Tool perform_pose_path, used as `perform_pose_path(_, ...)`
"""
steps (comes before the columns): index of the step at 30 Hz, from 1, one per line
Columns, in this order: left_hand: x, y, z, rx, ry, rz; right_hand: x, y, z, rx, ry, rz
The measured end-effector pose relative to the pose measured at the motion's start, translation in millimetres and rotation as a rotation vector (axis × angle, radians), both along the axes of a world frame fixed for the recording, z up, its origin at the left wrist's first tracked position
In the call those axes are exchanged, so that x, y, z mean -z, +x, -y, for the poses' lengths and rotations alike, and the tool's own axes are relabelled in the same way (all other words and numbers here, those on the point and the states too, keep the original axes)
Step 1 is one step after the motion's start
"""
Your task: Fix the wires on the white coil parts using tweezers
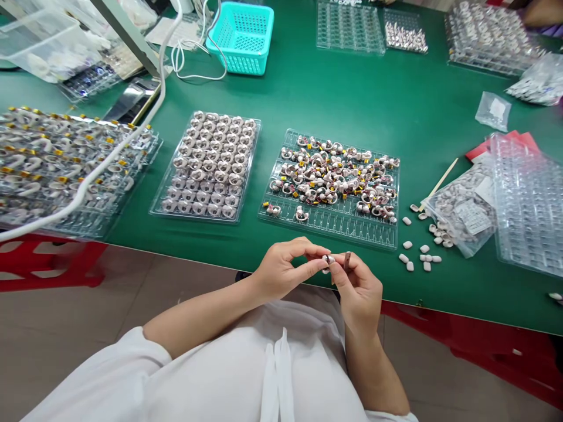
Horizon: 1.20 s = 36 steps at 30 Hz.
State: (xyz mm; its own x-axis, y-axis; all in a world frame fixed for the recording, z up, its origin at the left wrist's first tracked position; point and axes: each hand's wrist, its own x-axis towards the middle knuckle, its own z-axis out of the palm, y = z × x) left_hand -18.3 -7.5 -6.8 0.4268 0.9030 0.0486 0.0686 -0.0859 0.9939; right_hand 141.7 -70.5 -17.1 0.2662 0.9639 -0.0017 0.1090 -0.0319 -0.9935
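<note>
My left hand (285, 268) pinches a small pale earpiece-like part (327, 259) between thumb and forefinger, just in front of the green table's near edge. My right hand (358, 287) meets it there, fingers closed round a thin dark tool (346, 260) that stands up beside the part. Straight beyond the hands lies a clear tray (329, 223) with a loose heap of small white and brown parts (334, 176). Several small white caps (420, 253) lie scattered on the mat to the right of my hands.
A clear tray of neatly filled parts (209, 167) sits left of centre, stacked trays (57, 164) under a white cable (109, 155) at far left. Bags of parts (461, 214) and empty clear trays (528, 205) lie right. A teal basket (241, 36) stands at the back. Another person's arm (543, 12) shows top right.
</note>
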Motion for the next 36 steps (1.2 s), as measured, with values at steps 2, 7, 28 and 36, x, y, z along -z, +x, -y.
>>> perform_pose_path(2,1.1,0.2,0.1,-0.007,0.013,0.003,0.6,-0.4,0.3,0.005,0.006,0.014)
perform_pose_path(7,2.5,-0.2,-0.1,-0.01,0.047,0.017,2.1,-1.0,1.1,0.011,0.03,0.039)
perform_pose_path(28,5.0,2.8,1.6,-0.022,0.064,0.081,4.9,5.4,-0.1,0.009,0.2,0.177)
perform_pose_path(36,4.8,3.1,4.3,-0.031,0.072,0.064,8.0,2.0,1.4,0.045,0.219,0.169)
